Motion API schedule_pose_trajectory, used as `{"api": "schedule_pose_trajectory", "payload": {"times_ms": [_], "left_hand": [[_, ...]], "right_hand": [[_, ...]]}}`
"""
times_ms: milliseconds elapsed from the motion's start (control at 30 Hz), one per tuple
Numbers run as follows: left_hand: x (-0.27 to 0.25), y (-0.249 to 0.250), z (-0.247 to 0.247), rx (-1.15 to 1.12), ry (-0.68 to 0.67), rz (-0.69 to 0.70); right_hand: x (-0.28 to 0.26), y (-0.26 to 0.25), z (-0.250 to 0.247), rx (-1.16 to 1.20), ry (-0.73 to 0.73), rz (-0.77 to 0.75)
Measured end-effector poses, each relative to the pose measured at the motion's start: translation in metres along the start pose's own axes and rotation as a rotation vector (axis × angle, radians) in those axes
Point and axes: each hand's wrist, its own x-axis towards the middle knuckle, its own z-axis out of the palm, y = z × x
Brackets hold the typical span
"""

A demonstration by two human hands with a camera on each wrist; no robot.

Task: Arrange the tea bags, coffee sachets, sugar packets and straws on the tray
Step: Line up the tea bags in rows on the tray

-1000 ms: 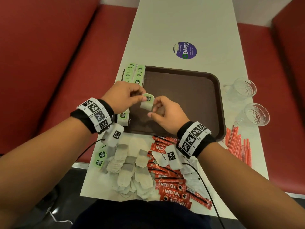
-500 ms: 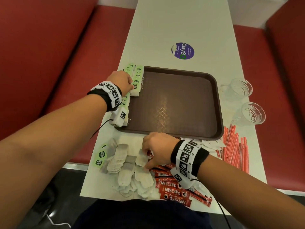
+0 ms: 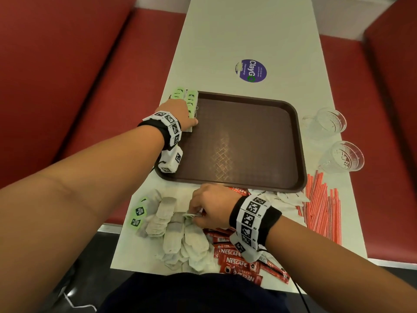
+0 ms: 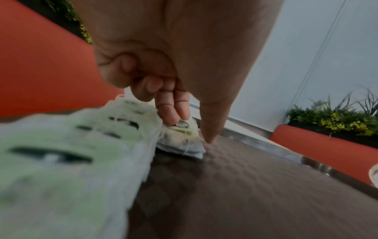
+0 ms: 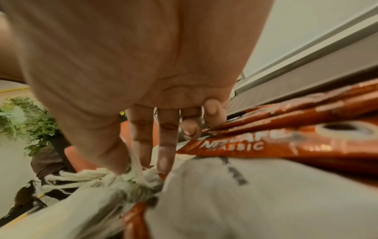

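Brown plastic, the tray carries two rows of green-tagged tea bags along the edge under the left hand, whose fingers pinch down on the newest bag in the row, thumb tip touching the tray floor beside it. The right hand pinches a tea bag tag at the edge of the loose pile on the bench, coffee sachets just behind its wrist. Sugar packets and straws lie beyond that wrist, untouched. Judged from this, the tea bag stage is in hand; next, the left hand lets go, and the right lifts its bag clear of tangled strings.
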Motion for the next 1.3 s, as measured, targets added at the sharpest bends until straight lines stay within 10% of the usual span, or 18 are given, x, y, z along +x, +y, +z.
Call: {"api": "schedule_pose_trajectory", "payload": {"times_ms": [467, 700, 1300], "left_hand": [[-0.067, -0.004, -0.025, -0.227, 0.063, 0.222], [-0.153, -0.048, -0.012, -0.094, -0.292, 0.455], [-0.191, -0.091, 0.044, -0.135, -0.335, 0.200]], "right_hand": [[-0.009, 0.005, -0.013, 0.202, 0.272, 0.100], [-0.008, 0.001, -0.014, 0.384, 0.379, 0.179], [0.001, -0.010, -0.012, 0.335, 0.330, 0.152]]}}
